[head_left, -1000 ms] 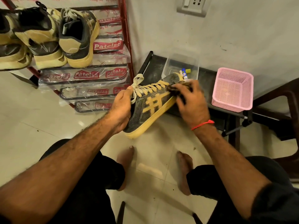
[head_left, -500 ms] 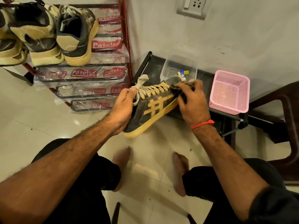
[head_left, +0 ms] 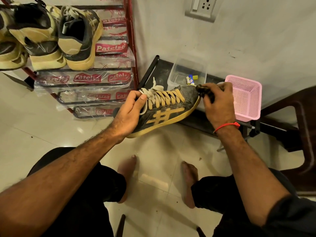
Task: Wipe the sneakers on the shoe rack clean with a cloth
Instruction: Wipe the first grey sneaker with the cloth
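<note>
A dark sneaker (head_left: 164, 113) with tan stripes, tan laces and a yellowish sole is held in the air in front of me. My left hand (head_left: 128, 113) grips it at the heel and collar, thumb near the top laces. My right hand (head_left: 218, 103) holds a small dark cloth (head_left: 202, 90) bunched in its fingers, pressed against the sneaker's toe tip. Three more dark and tan sneakers (head_left: 78, 36) sit on the top shelf of the red shoe rack (head_left: 131, 48) at upper left.
The rack's lower shelves are wrapped in printed plastic. A low black bench (head_left: 153, 69) against the wall carries a clear plastic box (head_left: 188, 72) with small tubes and a pink mesh basket (head_left: 246, 98). A dark chair (head_left: 301, 127) stands at right. My bare feet rest on the tiled floor.
My right hand with the cloth slid from the top of the forefoot out to the toe tip. The left hand kept its hold on the heel.
</note>
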